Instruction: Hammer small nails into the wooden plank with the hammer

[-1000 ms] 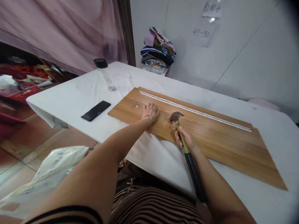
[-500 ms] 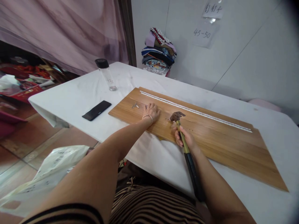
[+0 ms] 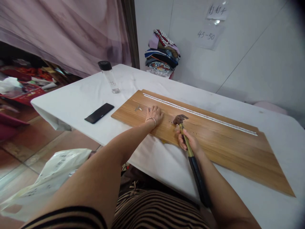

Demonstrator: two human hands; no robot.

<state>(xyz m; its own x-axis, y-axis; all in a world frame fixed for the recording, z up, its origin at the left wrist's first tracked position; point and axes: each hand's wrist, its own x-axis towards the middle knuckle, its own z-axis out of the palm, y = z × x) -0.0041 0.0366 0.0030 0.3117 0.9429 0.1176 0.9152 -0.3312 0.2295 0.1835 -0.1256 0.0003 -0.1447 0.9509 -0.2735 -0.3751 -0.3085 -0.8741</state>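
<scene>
My left hand (image 3: 154,114) lies flat on a long wooden board (image 3: 221,136), fingers stretched out, a bracelet at the wrist. Just left of it a few nails (image 3: 138,108) lie loose on the wood. My right hand (image 3: 187,140) is wrapped round the upper handle of a claw hammer (image 3: 190,151) with a rusty head and a black grip. The hammer head is over the board, right of my left hand; whether it touches the wood I cannot tell. Small dark marks dot the board on both sides of the head.
A white paper strip (image 3: 200,114) runs along the board's far side. On the white-covered table (image 3: 71,95) are a black phone (image 3: 99,113) and a clear bottle (image 3: 111,78) with a black lid. Folded clothes (image 3: 162,54) are stacked by the wall. A plastic bag (image 3: 54,178) hangs at lower left.
Almost nothing differs. The view has shifted very slightly; both hands and the hammer keep nearly the same places.
</scene>
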